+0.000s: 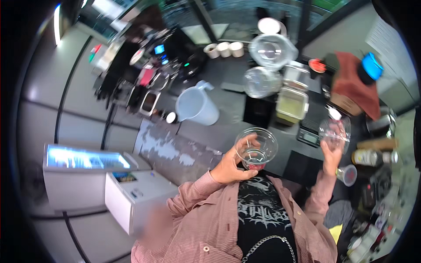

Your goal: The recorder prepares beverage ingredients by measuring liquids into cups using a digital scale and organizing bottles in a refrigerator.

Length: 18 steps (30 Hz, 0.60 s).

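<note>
Clear round plastic cup with a wide rim [264, 148] sits in the left hand [231, 164], before the dark shirt, thumb near its base and fingers along its left side. A light, even hold should suit it, as thin walls would probably buckle under a squeeze; fingertips are best kept outside. It looks see-through, mouth turned upward, with a reddish patch low down. Farther right, a black digital kitchen scale [308, 137] stands on the counter. Beyond it, the right hand [332, 152] grips a clear plastic piece [343, 130], too blurred to tell whether cup or lid.
</note>
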Each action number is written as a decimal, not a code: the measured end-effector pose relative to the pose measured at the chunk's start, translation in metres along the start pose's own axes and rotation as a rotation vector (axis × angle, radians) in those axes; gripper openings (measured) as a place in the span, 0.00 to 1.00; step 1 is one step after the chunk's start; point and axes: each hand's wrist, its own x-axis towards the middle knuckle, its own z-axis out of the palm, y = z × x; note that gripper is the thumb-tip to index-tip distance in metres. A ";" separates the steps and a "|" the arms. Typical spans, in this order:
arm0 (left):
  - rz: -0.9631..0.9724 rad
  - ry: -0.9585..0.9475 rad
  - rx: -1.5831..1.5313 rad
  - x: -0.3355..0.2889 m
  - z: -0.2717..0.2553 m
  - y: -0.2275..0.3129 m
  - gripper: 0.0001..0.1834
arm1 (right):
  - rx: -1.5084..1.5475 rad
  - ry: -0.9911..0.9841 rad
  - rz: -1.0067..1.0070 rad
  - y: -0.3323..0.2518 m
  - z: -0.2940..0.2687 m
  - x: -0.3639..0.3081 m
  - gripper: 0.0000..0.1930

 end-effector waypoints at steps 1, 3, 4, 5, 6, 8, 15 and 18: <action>-0.046 0.052 0.086 -0.014 -0.012 -0.001 0.56 | -0.002 -0.063 0.072 0.008 -0.008 -0.006 0.48; 0.038 0.286 0.105 -0.033 -0.032 -0.010 0.54 | -0.034 -0.290 0.230 -0.008 0.018 -0.018 0.48; 0.061 0.374 0.154 -0.033 -0.034 -0.008 0.53 | -0.085 -0.423 0.285 -0.005 0.029 -0.021 0.48; 0.052 0.350 0.140 -0.034 -0.039 -0.013 0.53 | -0.139 -0.536 0.346 -0.002 0.039 -0.027 0.48; 0.030 0.340 0.409 -0.034 -0.043 -0.021 0.52 | -0.274 -0.635 0.396 0.000 0.046 -0.029 0.47; -0.010 0.269 0.785 -0.030 -0.043 -0.027 0.49 | -0.457 -0.717 0.447 0.010 0.053 -0.028 0.46; 0.029 -0.112 0.478 0.033 0.006 -0.075 0.49 | -0.674 0.217 0.052 0.088 -0.033 0.019 0.45; 0.095 -0.185 0.372 0.097 0.049 -0.123 0.51 | -0.509 0.396 0.072 0.138 -0.068 0.054 0.45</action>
